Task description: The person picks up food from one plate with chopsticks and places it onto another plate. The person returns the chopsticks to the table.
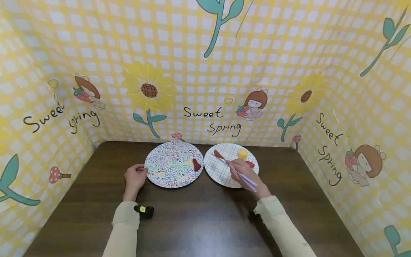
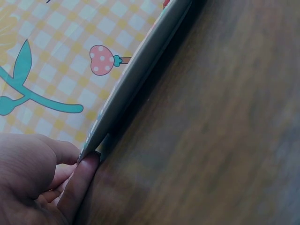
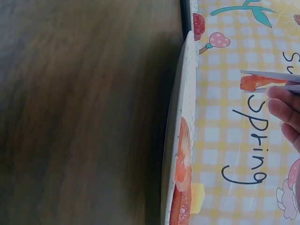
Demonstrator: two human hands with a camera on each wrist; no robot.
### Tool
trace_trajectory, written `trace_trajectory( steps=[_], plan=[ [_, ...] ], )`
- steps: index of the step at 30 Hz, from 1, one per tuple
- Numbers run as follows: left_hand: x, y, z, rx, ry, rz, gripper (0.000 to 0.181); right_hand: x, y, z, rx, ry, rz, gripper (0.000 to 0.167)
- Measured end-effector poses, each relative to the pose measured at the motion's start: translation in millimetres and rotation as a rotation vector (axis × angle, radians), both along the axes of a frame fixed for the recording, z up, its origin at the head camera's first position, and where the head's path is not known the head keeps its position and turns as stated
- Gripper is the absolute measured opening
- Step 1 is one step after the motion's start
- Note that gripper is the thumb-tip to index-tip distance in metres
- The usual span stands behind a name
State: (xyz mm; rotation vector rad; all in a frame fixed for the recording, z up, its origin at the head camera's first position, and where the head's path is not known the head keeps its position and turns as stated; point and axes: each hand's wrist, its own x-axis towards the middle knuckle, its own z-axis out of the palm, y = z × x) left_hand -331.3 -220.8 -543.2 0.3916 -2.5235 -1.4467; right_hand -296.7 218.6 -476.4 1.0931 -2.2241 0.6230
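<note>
Since your left hand (image 1: 133,179) pinches the left rim of the squiggle-patterned plate (image 1: 173,169), just left of the checked plate (image 1: 213,171), keep that grip light so the rim is steady. Your right hand (image 1: 244,172), reaching over the checked plate, grips the chopsticks (image 3: 276,75), whose tips clasp a reddish piece of food (image 3: 253,83) held clear of the checked plate near its left side. That piece looks slick and could twist out, so aim for an even squeeze, parallel chopsticks and smooth movement.

The dark table (image 1: 199,221) before the checked plate has a fine wood grain and soft sheen. Both plates are round, flattish and seemingly rigid; the checked plate bears thin crossing lines. On it, nearest you, sits an orange piece (image 1: 234,177) partly hidden by your hand; farther back lie a glossy red piece (image 1: 250,164) and a stubby yellow block (image 1: 243,154). Left of the checked plate, a dark red piece (image 1: 196,165) rests on the squiggle-patterned plate. Behind the checked plate hangs a creased yellow gingham cloth (image 1: 192,82).
</note>
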Motion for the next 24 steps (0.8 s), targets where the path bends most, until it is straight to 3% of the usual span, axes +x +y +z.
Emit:
trace_trajectory(
  steps=[14, 18, 24],
  plan=[
    [2.2, -2.5, -2.9, 0.035, -0.001, -0.027, 0.036, -11.8, -13, 1.9, 0.041, 0.144, 0.045, 0.031],
    [2.3, -2.7, -3.7, 0.037, -0.005, -0.02, 0.035, -15.2, -17, 2.3, 0.076, 0.188, 0.043, 0.026],
    [1.4, -4.2, -4.2, 0.031, -0.001, -0.024, 0.037, -17.2, -23, 2.0, 0.092, 0.143, 0.057, 0.026]
  ],
)
